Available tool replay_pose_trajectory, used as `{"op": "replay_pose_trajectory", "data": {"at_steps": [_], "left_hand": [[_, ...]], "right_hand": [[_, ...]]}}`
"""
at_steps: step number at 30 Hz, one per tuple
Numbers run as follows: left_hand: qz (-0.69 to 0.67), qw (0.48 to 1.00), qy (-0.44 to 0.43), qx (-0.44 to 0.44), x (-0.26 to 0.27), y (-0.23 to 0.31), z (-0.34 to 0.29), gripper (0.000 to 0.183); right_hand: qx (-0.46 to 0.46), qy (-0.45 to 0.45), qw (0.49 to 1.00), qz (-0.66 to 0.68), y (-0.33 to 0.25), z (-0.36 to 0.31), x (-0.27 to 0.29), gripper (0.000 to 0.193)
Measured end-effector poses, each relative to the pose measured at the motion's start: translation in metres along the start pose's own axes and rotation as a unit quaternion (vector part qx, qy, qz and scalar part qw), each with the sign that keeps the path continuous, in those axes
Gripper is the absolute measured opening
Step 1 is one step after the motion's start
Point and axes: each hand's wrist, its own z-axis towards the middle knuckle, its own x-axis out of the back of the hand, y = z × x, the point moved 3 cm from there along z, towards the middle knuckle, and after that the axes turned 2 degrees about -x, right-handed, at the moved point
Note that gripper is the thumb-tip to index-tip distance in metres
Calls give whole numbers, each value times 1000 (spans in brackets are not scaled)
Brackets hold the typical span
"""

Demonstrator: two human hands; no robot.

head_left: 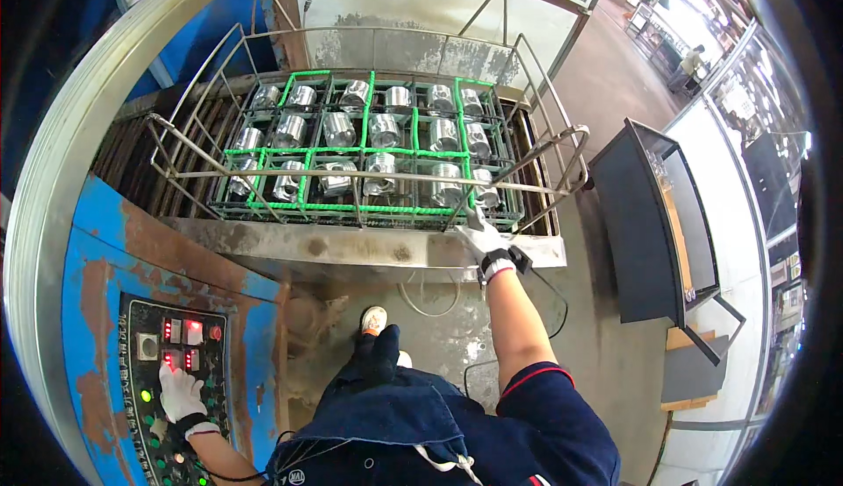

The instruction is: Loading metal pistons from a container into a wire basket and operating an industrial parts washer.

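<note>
On the control panel (139, 398) at the lower left, my left hand (180, 396) in a white glove touches the buttons near the red-lit displays with its fingers stretched out. My right hand (483, 238), also gloved, is at the near right corner of a wire basket (399, 209), and its fingers appear closed around the edge there; part of the grip is hard to make out. Several shiny metal pistons (380, 174) sit in rows in the basket's compartments. Green wrapping covers some of the divider wires. A tall metal carrying frame (351, 175) surrounds the basket.
The basket rests on a metal conveyor bed with a front ledge (386, 247). To the right stands a dark open-topped cart (637, 231). A hose (430, 310) and a cable lie on the floor by my feet. Far right, another person (689, 66) is in the aisle.
</note>
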Motion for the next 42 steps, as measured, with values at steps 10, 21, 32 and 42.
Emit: {"op": "replay_pose_trajectory", "data": {"at_steps": [10,21,32,42], "left_hand": [[55,995,-85,-8,12,-10,43,40],[-37,991,122,41,8,13,50,37],[-84,995,24,-36,15,30,52,46],[-9,997,73,-14,31,39,68,57]], "right_hand": [[20,80,908,411,77,-105,-88,40],[-134,76,966,209,-10,-18,-73,38],[-84,47,990,103,-63,27,-115,34],[118,21,992,-29,-105,-22,-109,55]]}}
